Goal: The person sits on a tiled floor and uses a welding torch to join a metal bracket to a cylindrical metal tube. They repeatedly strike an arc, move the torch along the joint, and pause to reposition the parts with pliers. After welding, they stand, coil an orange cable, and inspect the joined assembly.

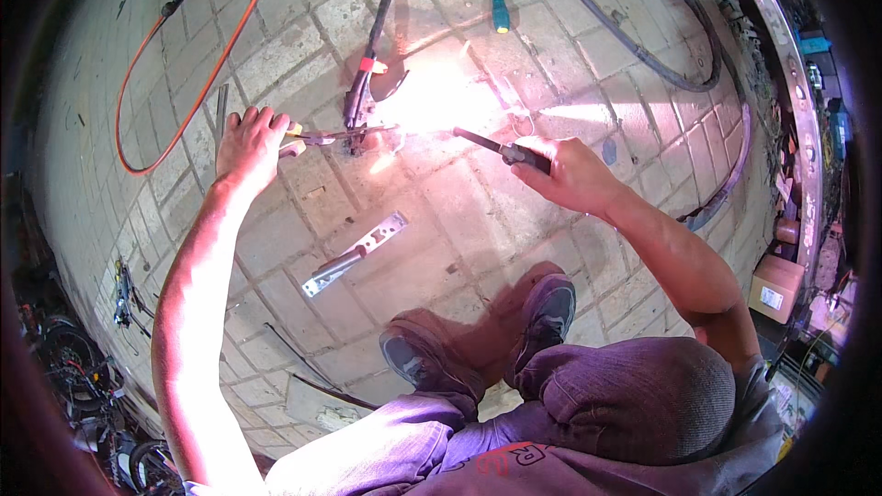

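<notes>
Low over the brick paving, my left hand (248, 147) is closed around pliers (296, 138) with yellow and reddish handles. Their jaws point right, at a thin metal piece (377, 129) beside a glaring white light. My right hand (577, 176) grips a black-handled tool (525, 157) like a welding torch, its dark narrow tip angled up and left toward the glare. The brightness hides whatever lies at its centre. Just left of the light is a dark clamp-like piece (358, 96) with a red part. A flat metal bracket (356, 254) with a tube on it lies nearer my feet.
A thick black cable (588, 14) loops across the far paving, past a teal-handled screwdriver (499, 11). At the left runs an orange cable (124, 119). A cardboard box (776, 288) stands at the right edge. Dark bicycle parts (69, 354) crowd the lower left.
</notes>
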### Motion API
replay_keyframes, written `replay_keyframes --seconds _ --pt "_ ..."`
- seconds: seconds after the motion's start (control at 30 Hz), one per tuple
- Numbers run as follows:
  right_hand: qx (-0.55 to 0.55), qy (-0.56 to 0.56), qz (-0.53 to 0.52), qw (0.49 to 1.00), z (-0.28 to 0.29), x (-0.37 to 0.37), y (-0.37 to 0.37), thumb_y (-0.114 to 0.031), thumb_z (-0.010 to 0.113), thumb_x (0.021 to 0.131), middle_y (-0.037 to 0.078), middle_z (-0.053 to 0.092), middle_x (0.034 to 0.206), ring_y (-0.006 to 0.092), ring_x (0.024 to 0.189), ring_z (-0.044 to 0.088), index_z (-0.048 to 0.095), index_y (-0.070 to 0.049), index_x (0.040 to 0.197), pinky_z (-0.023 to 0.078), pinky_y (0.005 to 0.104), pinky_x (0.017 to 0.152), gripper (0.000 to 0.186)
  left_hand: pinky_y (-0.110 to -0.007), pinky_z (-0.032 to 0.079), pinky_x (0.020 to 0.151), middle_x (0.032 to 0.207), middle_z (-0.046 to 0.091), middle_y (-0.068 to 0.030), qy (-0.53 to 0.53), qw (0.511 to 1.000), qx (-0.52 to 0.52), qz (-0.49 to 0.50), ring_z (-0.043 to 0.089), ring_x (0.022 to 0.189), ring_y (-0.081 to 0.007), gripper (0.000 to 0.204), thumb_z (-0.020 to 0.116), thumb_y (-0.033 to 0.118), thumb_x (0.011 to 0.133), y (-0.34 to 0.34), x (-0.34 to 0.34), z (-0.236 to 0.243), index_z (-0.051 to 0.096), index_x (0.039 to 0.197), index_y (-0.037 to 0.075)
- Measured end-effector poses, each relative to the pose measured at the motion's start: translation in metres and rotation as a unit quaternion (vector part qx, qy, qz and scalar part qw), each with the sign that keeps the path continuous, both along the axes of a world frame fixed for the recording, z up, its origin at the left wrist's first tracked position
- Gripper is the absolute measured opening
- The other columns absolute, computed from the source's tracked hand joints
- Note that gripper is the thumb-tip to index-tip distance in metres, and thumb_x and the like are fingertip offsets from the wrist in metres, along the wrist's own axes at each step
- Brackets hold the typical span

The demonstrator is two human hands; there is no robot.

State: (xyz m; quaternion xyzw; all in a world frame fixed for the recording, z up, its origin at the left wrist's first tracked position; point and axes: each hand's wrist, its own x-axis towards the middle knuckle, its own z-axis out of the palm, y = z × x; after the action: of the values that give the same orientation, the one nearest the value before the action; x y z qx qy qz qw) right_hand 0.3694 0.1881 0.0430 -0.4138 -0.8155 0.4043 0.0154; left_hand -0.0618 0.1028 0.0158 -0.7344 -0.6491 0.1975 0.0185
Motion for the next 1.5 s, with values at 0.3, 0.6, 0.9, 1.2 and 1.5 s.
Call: replay_keyframes --seconds 0.3,0.6,0.9,1.2,1.5 --pt "-0.018 -0.051 -0.023 0.998 0.020 -0.014 -0.001 -0.037 0.066 0.087 0.021 0.063 0.067 0.0334 0.061 0.063 0.070 -0.002 0.091 0.048 0.0406 0.060 0.036 -0.041 0.039 0.081 0.099 0.056 -0.0043 -0.162 0.982 0.094 -0.014 0.054 0.097 -0.0215 0.031 0.069 0.027 0.083 -0.015 -0.036 -0.035 0.058 0.107 0.011" --pt "-0.032 -0.180 -0.001 0.983 0.001 -0.003 0.005 -0.029 0.068 0.087 0.015 0.068 0.078 0.0232 0.067 0.066 0.067 -0.005 0.110 0.049 0.0341 0.062 0.034 -0.042 0.039 0.083 0.100 0.056 -0.0047 -0.067 0.988 0.113 -0.083 0.054 0.097 -0.0224 0.033 0.070 0.026 0.082 -0.008 -0.022 -0.018 0.057 0.108 0.011" --pt "-0.091 -0.079 0.032 0.992 0.008 -0.002 0.006 -0.037 0.060 0.092 0.018 0.066 0.086 0.0346 0.078 0.064 0.061 -0.005 0.115 0.049 0.0429 0.071 0.039 -0.041 0.039 0.089 0.108 0.057 -0.0044 0.016 1.000 -0.011 0.010 0.053 0.108 -0.0231 0.031 0.069 0.023 0.084 0.000 0.004 0.006 0.058 0.112 0.014" --pt "-0.158 -0.048 0.008 0.986 0.001 0.005 0.009 -0.031 0.058 0.096 0.015 0.059 0.080 0.0195 0.073 0.056 0.053 0.004 0.127 0.047 0.0361 0.071 0.047 -0.040 0.038 0.088 0.101 0.055 -0.0057 -0.010 1.000 0.009 0.010 0.053 0.103 -0.0248 0.037 0.065 -0.001 0.076 -0.002 0.004 0.008 0.058 0.110 0.012" --pt "-0.080 -0.039 0.038 0.995 -0.001 0.000 0.009 -0.029 0.060 0.095 0.021 0.062 0.083 0.0269 0.072 0.058 0.058 0.006 0.112 0.047 0.0384 0.071 0.039 -0.040 0.039 0.087 0.099 0.057 -0.0069 -0.018 0.999 0.031 -0.008 0.053 0.103 -0.0257 0.034 0.061 -0.002 0.076 -0.003 0.003 0.007 0.059 0.108 0.011"
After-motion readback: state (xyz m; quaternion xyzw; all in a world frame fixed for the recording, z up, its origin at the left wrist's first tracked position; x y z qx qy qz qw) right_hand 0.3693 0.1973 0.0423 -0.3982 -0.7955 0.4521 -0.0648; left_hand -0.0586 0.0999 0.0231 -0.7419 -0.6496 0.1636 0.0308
